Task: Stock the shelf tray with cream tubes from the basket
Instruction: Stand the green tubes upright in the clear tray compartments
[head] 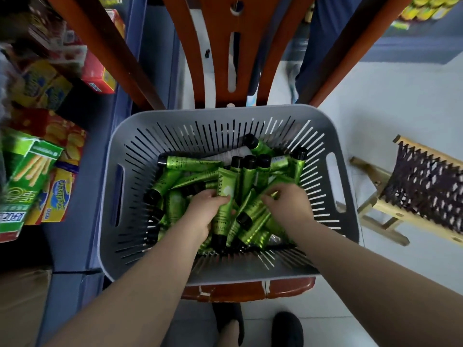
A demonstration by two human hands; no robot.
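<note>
A grey slotted basket sits on a red-brown wooden chair. It holds several green cream tubes with black caps. Both of my hands are inside the basket. My left hand is closed around a green tube that stands tilted with its cap pointing down towards me. My right hand is curled over other tubes in the pile, its fingers gripping at them. The shelf tray is not in view.
The chair back rises behind the basket. Blue shelving with snack boxes stands on the left. A small woven stool stands on the pale floor at the right. My dark shoes show below the chair seat.
</note>
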